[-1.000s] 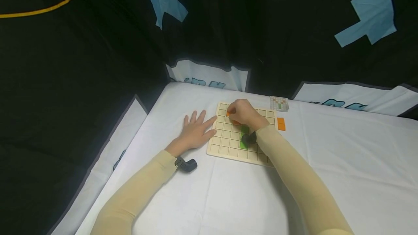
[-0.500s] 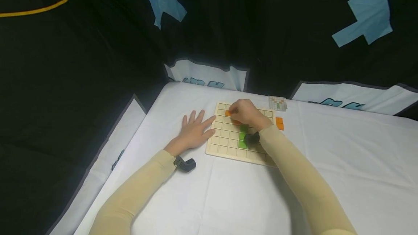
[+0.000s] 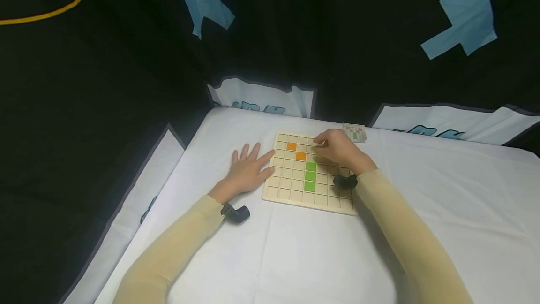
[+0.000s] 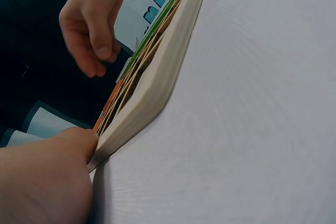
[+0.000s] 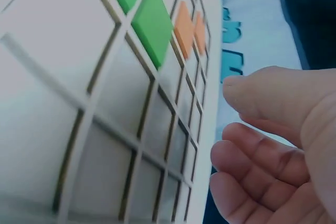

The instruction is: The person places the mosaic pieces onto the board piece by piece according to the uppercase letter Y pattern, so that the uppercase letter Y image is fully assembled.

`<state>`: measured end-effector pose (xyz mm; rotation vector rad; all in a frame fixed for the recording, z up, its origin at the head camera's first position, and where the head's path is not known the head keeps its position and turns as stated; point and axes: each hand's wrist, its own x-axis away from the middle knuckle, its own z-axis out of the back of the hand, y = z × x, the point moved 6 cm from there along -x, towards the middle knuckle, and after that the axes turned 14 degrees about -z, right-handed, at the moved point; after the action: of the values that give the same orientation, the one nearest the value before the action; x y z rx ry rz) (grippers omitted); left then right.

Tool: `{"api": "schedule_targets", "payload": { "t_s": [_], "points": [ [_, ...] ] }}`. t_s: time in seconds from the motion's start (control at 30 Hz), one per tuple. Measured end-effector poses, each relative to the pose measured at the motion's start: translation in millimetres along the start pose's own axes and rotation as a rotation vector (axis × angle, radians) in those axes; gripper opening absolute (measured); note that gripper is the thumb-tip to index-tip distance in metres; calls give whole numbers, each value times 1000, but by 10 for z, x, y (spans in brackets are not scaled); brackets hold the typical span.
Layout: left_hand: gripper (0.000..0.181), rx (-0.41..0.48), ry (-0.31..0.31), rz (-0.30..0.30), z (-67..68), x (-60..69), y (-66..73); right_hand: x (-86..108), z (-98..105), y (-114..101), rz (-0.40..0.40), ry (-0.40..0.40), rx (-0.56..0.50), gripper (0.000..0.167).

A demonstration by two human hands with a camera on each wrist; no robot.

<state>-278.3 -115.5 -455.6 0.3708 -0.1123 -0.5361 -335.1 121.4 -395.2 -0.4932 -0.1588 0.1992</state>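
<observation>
A pale wooden grid board point(image 3: 287, 184) lies on the white-covered table. Green square tiles point(image 3: 310, 176) fill a vertical run of three cells. Up and to the left of them, an orange tile point(image 3: 301, 155) and another orange tile point(image 3: 291, 146) sit in diagonal cells. My left hand point(image 3: 246, 175) rests with fingers spread, thumb and index finger touching the board's left edge. Over the board's upper right part hovers my right hand point(image 3: 337, 147); in the right wrist view its fingers point(image 5: 231, 158) are loosely bent and hold nothing.
Behind the board's upper right corner lies a small patterned card point(image 3: 354, 132). White cloth point(image 3: 443, 191) covers the table. A black curtain point(image 3: 270, 36) with blue tape point(image 3: 464, 20) hangs behind it.
My right hand has left the upper orange tile and moved right across the board, uncovering both orange tiles. Two loose orange tiles right of the board are now hidden behind it. My left hand stays put.
</observation>
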Motion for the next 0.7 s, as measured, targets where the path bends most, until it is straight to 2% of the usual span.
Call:
{"api": "schedule_targets", "payload": {
  "t_s": [0.3, 0.53, 0.7],
  "points": [
    [62, -1, 0, 10, -29, -7, -45, 211, 164, 343, -56, 26, -19, 36],
    [62, -4, -12, 14, -10, -1, -30, 366, 276, 596, -155, 29, -48, 41],
    [62, -6, -17, 16, -21, -3, -25, 450, 312, 710, -194, 43, -67, 41]
  ]
}}
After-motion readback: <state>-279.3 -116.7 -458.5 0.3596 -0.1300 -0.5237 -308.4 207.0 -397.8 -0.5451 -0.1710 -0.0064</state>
